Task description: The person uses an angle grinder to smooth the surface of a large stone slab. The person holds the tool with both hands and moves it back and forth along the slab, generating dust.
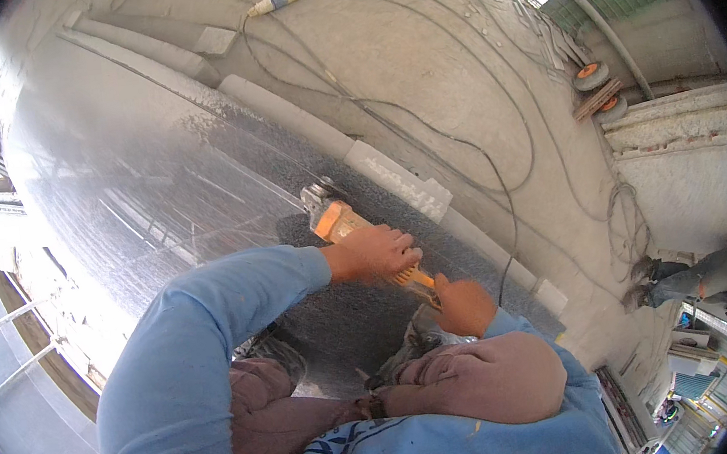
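An orange grinder (340, 221) sits at the centre of the frame, its head pressed to a dark polished stone slab (152, 179) that runs from the upper left down to the middle. The left hand (377, 252) has its fingers clenched over the grinder's body; the right hand (462, 305) grips the rear handle just below and to the right, fingers wrapped round it. Pale dust (203, 236) lies over the slab at left of the tool. A black cord (505, 211) trails from the tool's rear up across the grey floor (453, 64) toward a plug (275, 2) at top centre. White stone strips (394, 179) line the slab's edge. Done well, this step likely calls for both hands firm, the disc held flat and the cord kept behind the tool. Another person (701, 274) crouches at right.
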### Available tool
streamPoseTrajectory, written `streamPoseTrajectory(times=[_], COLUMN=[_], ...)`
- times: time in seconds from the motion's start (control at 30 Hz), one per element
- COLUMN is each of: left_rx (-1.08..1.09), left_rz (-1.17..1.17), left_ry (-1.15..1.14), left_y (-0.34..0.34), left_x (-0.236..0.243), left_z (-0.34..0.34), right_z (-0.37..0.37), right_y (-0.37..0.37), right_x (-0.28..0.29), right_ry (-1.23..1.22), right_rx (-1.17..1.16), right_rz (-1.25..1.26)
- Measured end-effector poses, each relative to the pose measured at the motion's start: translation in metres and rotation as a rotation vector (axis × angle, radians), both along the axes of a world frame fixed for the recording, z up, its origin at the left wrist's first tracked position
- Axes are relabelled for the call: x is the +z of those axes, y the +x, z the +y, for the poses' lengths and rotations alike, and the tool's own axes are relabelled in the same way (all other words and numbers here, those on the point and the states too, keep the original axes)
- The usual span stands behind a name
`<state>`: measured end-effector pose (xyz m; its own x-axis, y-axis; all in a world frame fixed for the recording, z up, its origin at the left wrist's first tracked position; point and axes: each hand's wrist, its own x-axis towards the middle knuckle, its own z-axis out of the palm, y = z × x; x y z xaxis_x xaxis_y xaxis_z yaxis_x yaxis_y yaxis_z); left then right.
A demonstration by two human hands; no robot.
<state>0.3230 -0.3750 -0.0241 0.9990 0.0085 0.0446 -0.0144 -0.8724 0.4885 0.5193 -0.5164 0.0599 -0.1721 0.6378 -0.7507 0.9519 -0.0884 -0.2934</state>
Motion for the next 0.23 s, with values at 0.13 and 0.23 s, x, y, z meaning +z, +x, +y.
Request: streamPoseTrajectory(times=[0.13,0.23], left_rx=[-0.02,-0.025], left_rz=[-0.047,0.003], left_ry=[-0.03,-0.04], left_y=[0.011,0.017], left_x=[0.005,0.006], left_z=[-0.012,-0.015], right_z=[-0.008,-0.013], right_y=[0.002,0.007], right_x=[0.021,0.016], right_ry=[-0.049,-0.058], right_rx=[-0.033,-0.042], right_rz=[-0.094,-0.106])
